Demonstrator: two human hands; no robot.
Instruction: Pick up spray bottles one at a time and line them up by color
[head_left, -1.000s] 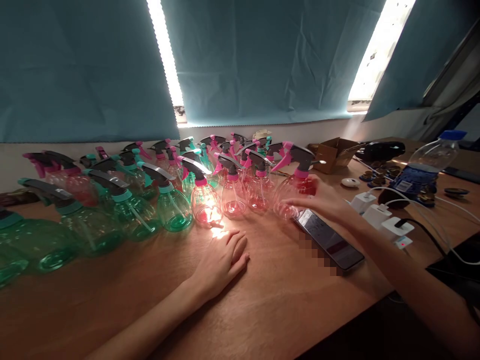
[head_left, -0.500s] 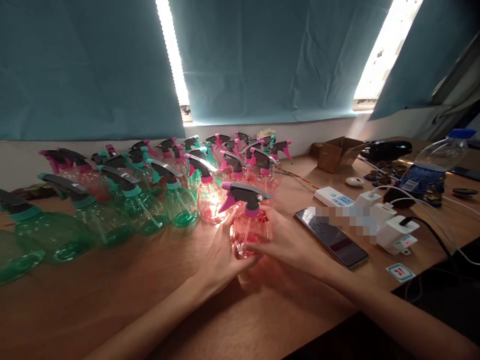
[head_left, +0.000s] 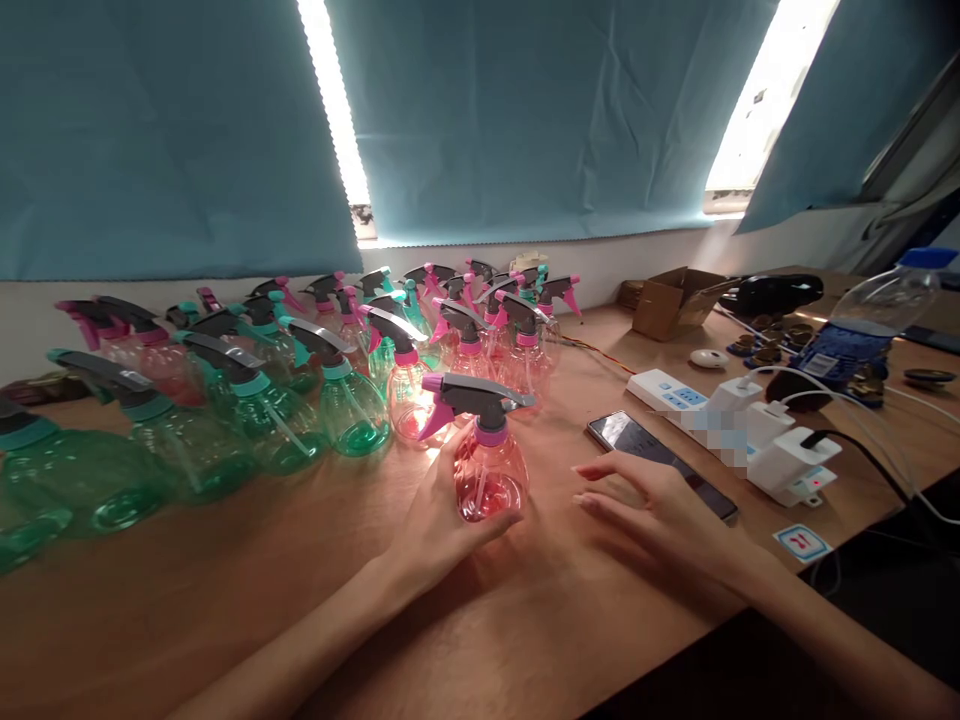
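A clear pink spray bottle point(head_left: 491, 470) with a grey and magenta trigger head stands upright in front of me. My left hand point(head_left: 442, 515) is wrapped around its left side and lower front, the thumb across the base. Apart from the bottle, to its right, my right hand point(head_left: 652, 505) hovers with its fingers spread and nothing in them. It is nearest to a dark phone point(head_left: 660, 465) lying on the table. Just behind the held bottle stands another pink spray bottle point(head_left: 409, 400), and a green spray bottle point(head_left: 352, 410) is beside that one.
Several more green and pink spray bottles crowd the left and back of the wooden table point(head_left: 315, 580). On the right are a white power strip point(head_left: 667, 395) with chargers and cables, an opened cardboard box point(head_left: 675, 305), a blue-capped plastic bottle point(head_left: 862, 330) and a small numbered card point(head_left: 802, 542).
My right hand has let go of the pink spray bottle and moved right, its fingers opening. The bottle, still in my left hand, has shifted slightly left in view.
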